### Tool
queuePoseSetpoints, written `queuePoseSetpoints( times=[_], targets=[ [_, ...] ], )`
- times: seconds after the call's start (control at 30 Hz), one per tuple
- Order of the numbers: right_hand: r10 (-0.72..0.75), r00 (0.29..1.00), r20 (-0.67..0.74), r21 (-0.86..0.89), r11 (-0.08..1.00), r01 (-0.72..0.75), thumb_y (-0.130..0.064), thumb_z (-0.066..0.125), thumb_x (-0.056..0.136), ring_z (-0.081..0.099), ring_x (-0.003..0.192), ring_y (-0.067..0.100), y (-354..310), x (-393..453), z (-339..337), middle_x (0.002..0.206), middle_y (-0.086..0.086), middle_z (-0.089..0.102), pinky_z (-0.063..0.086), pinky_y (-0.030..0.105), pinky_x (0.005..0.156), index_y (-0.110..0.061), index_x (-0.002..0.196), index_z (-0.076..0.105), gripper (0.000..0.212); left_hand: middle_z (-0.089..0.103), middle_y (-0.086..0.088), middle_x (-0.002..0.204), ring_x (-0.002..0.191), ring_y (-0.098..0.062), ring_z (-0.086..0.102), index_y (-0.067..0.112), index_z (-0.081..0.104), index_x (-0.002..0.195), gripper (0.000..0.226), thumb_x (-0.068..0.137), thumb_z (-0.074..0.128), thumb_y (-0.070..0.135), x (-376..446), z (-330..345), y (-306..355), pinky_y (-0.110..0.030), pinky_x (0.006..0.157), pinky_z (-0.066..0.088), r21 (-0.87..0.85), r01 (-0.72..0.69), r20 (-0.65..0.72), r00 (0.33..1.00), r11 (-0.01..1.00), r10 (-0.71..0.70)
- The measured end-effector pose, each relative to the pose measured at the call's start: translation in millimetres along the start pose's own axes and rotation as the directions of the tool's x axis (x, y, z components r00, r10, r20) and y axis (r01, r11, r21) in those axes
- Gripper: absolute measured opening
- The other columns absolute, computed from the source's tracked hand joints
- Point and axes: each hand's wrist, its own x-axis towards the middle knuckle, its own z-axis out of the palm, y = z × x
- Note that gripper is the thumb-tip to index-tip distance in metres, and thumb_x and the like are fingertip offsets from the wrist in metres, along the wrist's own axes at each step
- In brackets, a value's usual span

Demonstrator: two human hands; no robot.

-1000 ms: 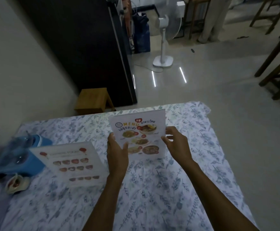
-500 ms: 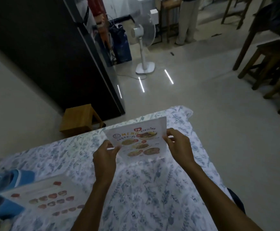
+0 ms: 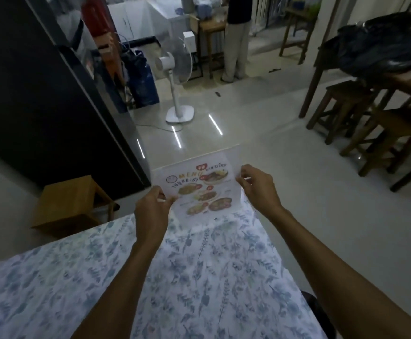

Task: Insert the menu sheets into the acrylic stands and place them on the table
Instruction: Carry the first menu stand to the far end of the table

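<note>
A clear acrylic stand with a colourful menu sheet point(image 3: 199, 187) inside stands upright at the far right corner of the table point(image 3: 52, 289), which wears a blue floral cloth. My left hand point(image 3: 151, 211) pinches its lower left edge. My right hand point(image 3: 257, 185) grips its right edge near the top. The stand's foot is at the table's far edge; whether it rests on the cloth is hard to tell. The other menu stand is out of view.
A small wooden stool point(image 3: 72, 204) stands on the floor beyond the table's far left. A white pedestal fan point(image 3: 177, 77) and a person point(image 3: 236, 37) are further back. Dark wooden stools point(image 3: 361, 106) and a table stand at the right. A dark cabinet point(image 3: 40, 94) lines the left.
Both hands have carried the menu stand away from me to the table's far right corner. The view has swung up and right, so the second menu stand and blue container left the frame.
</note>
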Motion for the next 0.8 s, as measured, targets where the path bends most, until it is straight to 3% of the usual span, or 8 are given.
queuePoseSetpoints(
  times=[0.2, 0.47, 0.67, 0.8],
  targets=[
    [0.011, 0.997, 0.079, -0.053, 0.999, -0.007, -0.027, 0.061, 0.095, 0.069, 0.091, 0.020, 8.1, 54.9, 14.3, 0.106, 0.005, 0.073, 0.057, 0.038, 0.081, -0.016, 0.104, 0.066, 0.016, 0.073, 0.002, 0.089, 0.074, -0.010, 0.067, 0.017, 0.068, 0.099, 0.026, 0.085, 0.078, 0.036, 37.9, 18.9, -5.1, -0.032, 0.066, 0.059, -0.003, -0.003, -0.003, 1.000, 1.000, 0.003],
    [0.033, 0.995, 0.096, -0.033, 0.999, -0.030, -0.025, 0.062, 0.095, 0.069, 0.089, 0.020, 24.4, 96.0, 29.5, 0.109, 0.010, 0.072, 0.052, 0.026, 0.073, -0.016, 0.104, 0.065, 0.013, 0.071, 0.000, 0.087, 0.075, -0.015, 0.067, 0.012, 0.069, 0.099, 0.023, 0.085, 0.078, 0.028, 80.5, 36.1, 0.7, -0.039, 0.069, 0.061, 0.030, 0.028, 0.012, 1.000, 0.999, -0.028],
    [0.038, 0.994, 0.100, -0.068, 0.997, -0.032, -0.025, 0.062, 0.095, 0.071, 0.089, 0.023, 40.2, 109.2, 37.5, 0.111, 0.011, 0.073, 0.060, 0.039, 0.079, -0.016, 0.105, 0.065, 0.014, 0.069, 0.000, 0.085, 0.072, -0.016, 0.067, 0.013, 0.065, 0.090, 0.023, 0.086, 0.077, 0.032, 92.8, 49.2, 0.1, -0.041, 0.066, 0.061, 0.082, 0.031, 0.032, 0.999, 0.996, -0.034],
    [0.042, 0.996, 0.083, -0.086, 0.996, -0.035, -0.023, 0.062, 0.095, 0.071, 0.087, 0.024, 44.8, 113.5, 41.4, 0.110, 0.013, 0.073, 0.060, 0.036, 0.076, -0.012, 0.104, 0.065, 0.015, 0.068, -0.001, 0.084, 0.071, -0.020, 0.067, 0.013, 0.061, 0.088, 0.026, 0.086, 0.076, 0.034, 97.7, 55.7, 0.7, -0.041, 0.065, 0.060, 0.141, 0.054, 0.025, 0.998, 0.989, -0.058]
  ],
)
